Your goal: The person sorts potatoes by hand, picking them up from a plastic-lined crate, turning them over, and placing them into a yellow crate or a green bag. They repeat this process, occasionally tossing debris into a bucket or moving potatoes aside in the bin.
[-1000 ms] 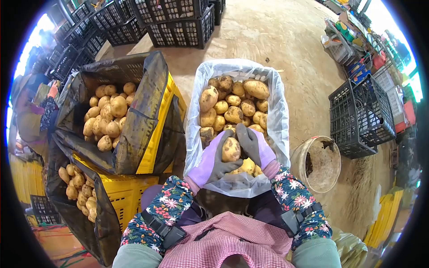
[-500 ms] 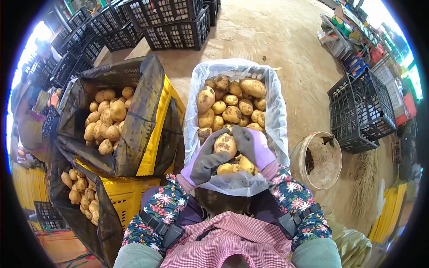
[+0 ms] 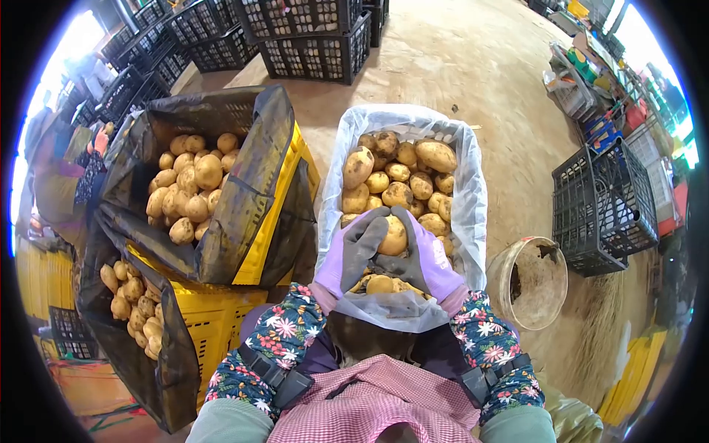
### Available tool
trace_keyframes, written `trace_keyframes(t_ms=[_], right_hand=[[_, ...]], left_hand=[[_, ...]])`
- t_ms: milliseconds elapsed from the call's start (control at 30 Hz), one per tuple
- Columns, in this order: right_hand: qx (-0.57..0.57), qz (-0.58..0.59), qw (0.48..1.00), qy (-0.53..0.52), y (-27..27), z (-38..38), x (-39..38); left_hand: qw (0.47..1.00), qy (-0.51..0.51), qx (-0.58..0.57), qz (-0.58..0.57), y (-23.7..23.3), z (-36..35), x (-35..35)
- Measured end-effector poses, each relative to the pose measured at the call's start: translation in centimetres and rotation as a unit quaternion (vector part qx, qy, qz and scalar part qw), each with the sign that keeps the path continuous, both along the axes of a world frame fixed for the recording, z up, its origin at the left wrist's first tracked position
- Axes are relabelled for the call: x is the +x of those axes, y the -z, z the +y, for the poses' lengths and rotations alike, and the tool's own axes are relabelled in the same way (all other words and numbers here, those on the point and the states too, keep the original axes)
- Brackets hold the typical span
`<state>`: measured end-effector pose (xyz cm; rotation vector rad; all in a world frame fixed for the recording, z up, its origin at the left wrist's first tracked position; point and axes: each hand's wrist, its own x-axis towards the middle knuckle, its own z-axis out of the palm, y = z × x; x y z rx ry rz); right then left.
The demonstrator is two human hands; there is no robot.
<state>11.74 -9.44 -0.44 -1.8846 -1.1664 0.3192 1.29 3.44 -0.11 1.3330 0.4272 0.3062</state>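
A potato [image 3: 394,236] is held between my two gloved hands, over the near half of a crate lined with translucent plastic [image 3: 473,192]. My left hand [image 3: 357,249], in a purple glove with a grey palm, closes on its left side. Round its right side curl the fingers of my right hand [image 3: 421,255], gloved alike. The potato's visible face is mostly smooth and pale yellow. Beneath and beyond my hands, soil-marked potatoes [image 3: 397,195] fill the crate, and a few [image 3: 380,283] show near its front edge.
To the left stand two yellow crates [image 3: 277,210] with dark liners, both holding potatoes. A dirty white bucket [image 3: 509,292] and black crates [image 3: 591,210] stand on the right. Stacked black crates [image 3: 314,55] are at the back. Another person's hand [image 3: 100,142] shows at far left.
The potato has been turned: its soil-patched face has given way to a cleaner one. My fingertips have come closer together over it. The whole view has shifted slightly.
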Motion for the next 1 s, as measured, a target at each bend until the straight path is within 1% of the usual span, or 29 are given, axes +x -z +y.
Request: trace_keyframes(t_ms=[33, 100, 133, 167, 200, 233, 267, 300, 333, 400, 433, 467, 500, 533, 567, 600, 633, 667, 700, 733, 767, 800, 833, 867, 900, 933, 967, 1000], right_hand=[[-0.002, 0.001, 1.000, -0.002, -0.2, 0.1, -0.3], [-0.041, 0.052, 0.998, 0.011, -1.4, 0.2, -0.7], [-0.043, 0.052, 0.998, 0.010, -1.9, 0.2, -0.8], [-0.069, 0.071, 0.995, 0.010, -2.4, 0.2, -0.8], [-0.094, 0.090, 0.991, 0.010, -2.7, 0.3, -0.8], [-0.096, 0.089, 0.991, 0.009, -2.5, 0.4, -1.0], [-0.045, 0.033, 0.998, -0.002, -1.8, 0.3, -1.0], [0.007, -0.021, 1.000, -0.012, -1.2, 0.3, -0.8], [0.008, -0.021, 1.000, -0.011, -0.9, 0.3, -0.4], [0.007, 0.073, 0.997, 0.019, -0.7, 0.3, 0.7], [-0.021, 0.156, 0.987, 0.026, -1.9, 0.3, 1.1], [-0.018, 0.156, 0.987, 0.031, -1.6, 0.4, -0.2], [-0.044, 0.036, 0.998, 0.026, -0.8, 0.3, -0.4], [-0.072, -0.085, 0.994, 0.020, -0.4, 0.1, -0.7], [-0.082, -0.066, 0.994, 0.035, -0.4, 0.2, -1.0], [-0.084, -0.065, 0.994, 0.036, -0.7, 0.2, -1.2], [-0.089, -0.065, 0.993, 0.036, -1.3, 0.2, -1.1], [-0.094, -0.065, 0.993, 0.037, -1.7, 0.3, -0.9], [-0.093, -0.066, 0.993, 0.040, -2.1, 0.3, -0.7], [-0.061, -0.070, 0.995, 0.026, -2.3, 0.3, -0.4], [-0.029, -0.074, 0.997, 0.012, -2.5, 0.2, -0.3], [-0.029, -0.075, 0.997, 0.019, -2.7, 0.1, -0.1], [0.035, -0.012, 0.999, 0.016, -2.9, 0.0, -0.1], [0.098, 0.047, 0.994, 0.016, -3.2, 0.0, -0.1], [0.086, 0.070, 0.994, 0.011, -2.6, 0.2, 0.1], [0.079, -0.033, 0.996, 0.035, -1.5, 0.4, -0.1], [0.038, -0.113, 0.992, 0.048, -1.4, -0.2, -0.2], [0.046, -0.215, 0.971, 0.090, -0.4, -0.1, -0.7]], left_hand=[[1.000, -0.004, -0.005, 0.013, -0.1, 0.0, -0.1], [0.999, -0.025, 0.002, 0.027, -0.1, -0.1, 0.0], [0.999, -0.026, 0.000, 0.027, 0.5, 0.0, 0.0], [0.990, -0.029, 0.137, 0.006, 1.6, 0.4, 0.0], [0.962, -0.032, 0.271, -0.016, 1.7, 0.5, 0.0], [0.962, -0.034, 0.269, -0.017, 1.7, 0.5, 0.0], [0.995, -0.072, 0.069, 0.016, 1.6, 0.3, 0.3], [0.984, -0.105, -0.133, 0.049, 1.2, 0.1, 0.5], [0.985, -0.104, -0.132, 0.049, 0.8, 0.0, 0.5], [0.976, -0.058, -0.210, 0.009, 0.4, 0.0, 0.6], [0.996, -0.043, -0.043, -0.061, 1.6, 0.1, 1.2], [0.997, -0.037, -0.041, -0.061, 1.9, 0.0, 0.0], [0.995, -0.035, 0.098, 0.006, 0.0, -0.7, -0.2], [0.969, -0.035, 0.234, 0.073, -0.9, -1.1, -0.3], [0.971, -0.030, 0.215, 0.100, -0.6, -1.0, -0.2], [0.971, -0.028, 0.214, 0.101, -0.2, -0.7, -0.2], [0.991, -0.006, 0.113, 0.074, 0.3, -0.3, -0.1], [0.999, 0.018, 0.012, 0.044, 0.8, 0.0, 0.2], [0.988, 0.025, -0.154, -0.009, 1.2, -0.2, 0.6], [0.988, 0.029, -0.153, -0.009, 1.3, -0.6, 0.4], [0.987, 0.020, -0.139, -0.083, 1.4, -1.0, 0.0], [0.980, 0.012, -0.125, -0.157, 1.2, -1.3, 0.1], [0.880, 0.066, -0.466, -0.064, 1.7, 0.3, 0.8], [0.827, 0.147, -0.528, -0.124, 1.9, 0.9, 0.4], [0.965, 0.106, -0.220, -0.093, 5.2, 1.1, 0.2], [0.988, 0.073, 0.108, -0.077, 8.8, 0.6, 0.8], [0.878, 0.157, 0.409, -0.191, 9.1, 1.5, 1.8], [0.938, 0.135, 0.295, -0.122, 7.6, 0.8, 1.7]])
